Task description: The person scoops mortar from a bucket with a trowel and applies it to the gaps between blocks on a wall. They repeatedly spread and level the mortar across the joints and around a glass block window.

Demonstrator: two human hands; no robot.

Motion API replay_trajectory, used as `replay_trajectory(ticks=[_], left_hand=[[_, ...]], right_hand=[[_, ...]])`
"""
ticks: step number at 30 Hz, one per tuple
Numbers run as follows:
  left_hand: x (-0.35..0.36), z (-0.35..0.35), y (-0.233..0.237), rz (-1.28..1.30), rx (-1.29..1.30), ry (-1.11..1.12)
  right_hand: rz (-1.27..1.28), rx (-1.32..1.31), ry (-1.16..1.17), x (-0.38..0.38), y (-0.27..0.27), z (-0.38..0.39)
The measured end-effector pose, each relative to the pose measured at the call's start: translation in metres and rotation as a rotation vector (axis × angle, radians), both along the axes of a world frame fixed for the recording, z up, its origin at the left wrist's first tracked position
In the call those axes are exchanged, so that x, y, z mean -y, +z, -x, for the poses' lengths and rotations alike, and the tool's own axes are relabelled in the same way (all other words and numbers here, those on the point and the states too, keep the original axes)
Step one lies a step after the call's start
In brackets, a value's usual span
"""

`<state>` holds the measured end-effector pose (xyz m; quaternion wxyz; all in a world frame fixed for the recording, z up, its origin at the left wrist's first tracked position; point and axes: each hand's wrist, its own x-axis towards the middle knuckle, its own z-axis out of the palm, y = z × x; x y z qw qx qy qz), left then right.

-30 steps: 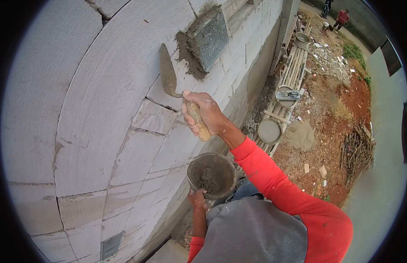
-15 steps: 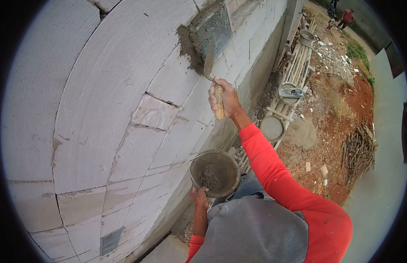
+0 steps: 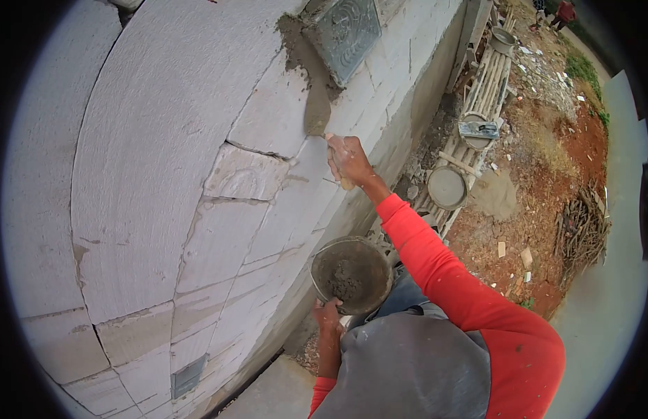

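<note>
My right hand (image 3: 350, 160) is closed round the wooden handle of a trowel (image 3: 317, 115), its blade against the block wall. Wet mortar (image 3: 296, 45) lies along the edge of a grey patterned tile (image 3: 346, 38) just above the blade. Lower down, my left hand (image 3: 329, 313) grips the rim of a bucket (image 3: 371, 299) with wet mortar (image 3: 343, 279) inside. The bucket is held in front of my body, close to the wall.
The pale block wall (image 3: 156, 140) fills the left side. A bamboo platform (image 3: 486, 84) runs along its foot, bearing a basin of mortar (image 3: 447, 187) and a plastering float (image 3: 477, 130). Bundled sticks (image 3: 582, 227) lie on the soil; people (image 3: 564, 12) stand far off.
The trowel has moved from the tile's face down to the mortar at its lower left edge, and its blade has turned. The left hand still holds the bucket.
</note>
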<state>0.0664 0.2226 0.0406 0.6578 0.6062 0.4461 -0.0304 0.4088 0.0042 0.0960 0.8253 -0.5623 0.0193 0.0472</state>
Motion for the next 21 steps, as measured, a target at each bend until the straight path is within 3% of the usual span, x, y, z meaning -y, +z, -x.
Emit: replay_trajectory(ticks=[4,7,10,13,16,21], left_hand=[[-0.009,0.006,-0.017,0.015,-0.009,-0.036],[-0.012,0.009,-0.023,-0.028,-0.030,-0.047],[-0.007,0.009,-0.010,-0.073,-0.108,-0.048],[-0.004,0.010,-0.009,0.011,0.013,-0.003],[0.000,0.008,-0.003,0.025,-0.025,0.013],[-0.006,0.013,-0.014,0.044,0.011,-0.009]], right_hand=[[-0.261,-0.191,0.086,-0.016,-0.027,0.060],[-0.737,-0.452,0.084,-0.019,-0.009,0.059],[-1.026,-0.371,0.173,-0.022,0.012,0.030],[-1.133,-0.358,0.099,-0.036,0.048,0.028],[-1.192,-0.362,0.119,-0.046,0.079,0.027],[-0.920,-0.285,0.139,-0.049,0.148,0.042]])
